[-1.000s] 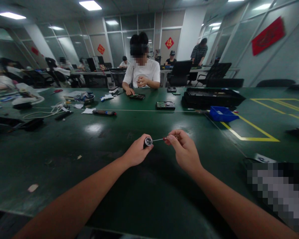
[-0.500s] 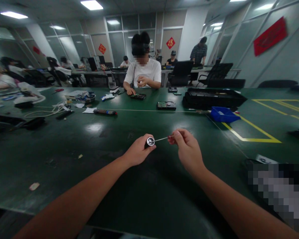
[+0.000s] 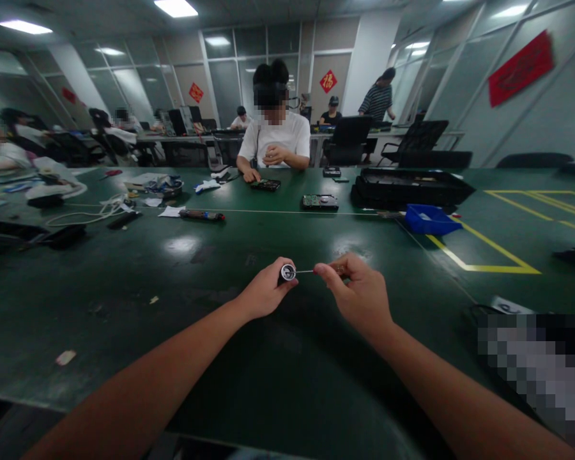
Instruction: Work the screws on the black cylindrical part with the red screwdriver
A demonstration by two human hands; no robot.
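Note:
In the head view, my left hand [image 3: 263, 294] is closed around a small dark cylinder [image 3: 287, 274] with a silver rim. Its open end faces me, and most of its body is hidden by the fingers. My right hand [image 3: 364, 291] grips a thin screwdriver [image 3: 305, 271] by its reddish handle, thumb stretched along it toward the shaft. The metal shaft lies almost level between the two hands. Its tip reaches the rim of the cylinder; whether it sits inside or only touches the edge I cannot tell.
Both hands are above a green table [image 3: 211, 396]. Across it a co-worker [image 3: 280, 137] handles a hard drive [image 3: 266, 184]. Beyond my hands lie another hard drive [image 3: 320, 202], an electric screwdriver [image 3: 202, 215], a blue bin [image 3: 431, 220] and a long black tray [image 3: 409, 188].
The screwdriver shaft has gone from slanting to nearly level, and less of it shows. My right thumb has shifted left along the handle. The cylinder has turned slightly in my left hand.

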